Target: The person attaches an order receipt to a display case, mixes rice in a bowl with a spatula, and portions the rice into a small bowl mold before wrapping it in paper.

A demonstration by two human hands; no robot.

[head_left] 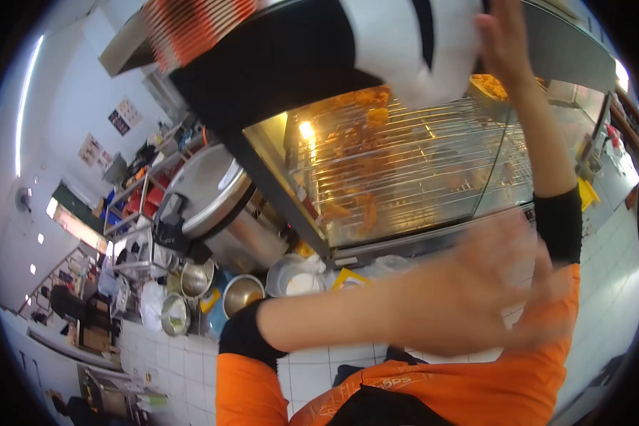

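Observation:
My left hand [508,284] is stretched across my front to the right, in front of the lower edge of a glass food cabinet [433,248]. Motion blurs it, but its fingers look apart and nothing shows in them. My right hand [508,46] is raised at the top right, beside a blurred white sheet-like item [397,50] that hangs over the cabinet's dark top. The upper frame edge cuts off its fingers, so its grip is unclear. Fried food [366,206] lies on wire racks [433,156] behind the glass.
Left of the cabinet stands a large steel pot [227,206] with a lid. Metal bowls [243,295] and a pale basin [291,277] are low beside it. Shelves of kitchenware [145,192] stand at the left. A striped red-and-white stack [192,28] rests on the cabinet's top left.

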